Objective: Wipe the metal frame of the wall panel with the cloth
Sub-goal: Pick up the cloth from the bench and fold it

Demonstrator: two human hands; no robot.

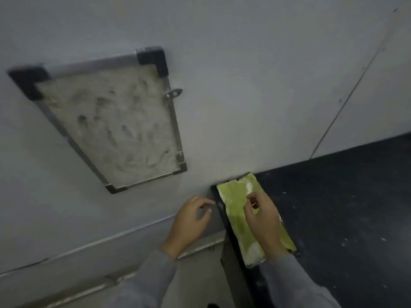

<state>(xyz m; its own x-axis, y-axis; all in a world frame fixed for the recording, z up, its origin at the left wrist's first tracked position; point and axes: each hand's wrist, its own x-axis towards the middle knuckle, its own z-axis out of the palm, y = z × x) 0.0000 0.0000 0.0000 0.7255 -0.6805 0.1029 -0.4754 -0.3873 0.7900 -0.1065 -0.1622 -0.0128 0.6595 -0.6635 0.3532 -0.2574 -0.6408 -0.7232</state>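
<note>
A dusty wall panel (113, 125) with a thin metal frame (174, 121) and dark corner pieces hangs on the grey wall at the left. A folded green cloth (235, 203) lies along the left edge of a black tabletop (344, 207). My right hand (263, 221) hovers over the cloth's middle with fingers loosely curled; whether it touches the cloth I cannot tell. My left hand (189, 223) hangs in the air left of the table edge, fingers relaxed and holding nothing. Both hands are well below and right of the panel.
A small metal latch (174, 93) sticks out from the frame's right side. A metal rail (200, 245) runs along the wall's base below my left hand. White specks dot the black tabletop. A wall seam (347, 96) runs diagonally at the right.
</note>
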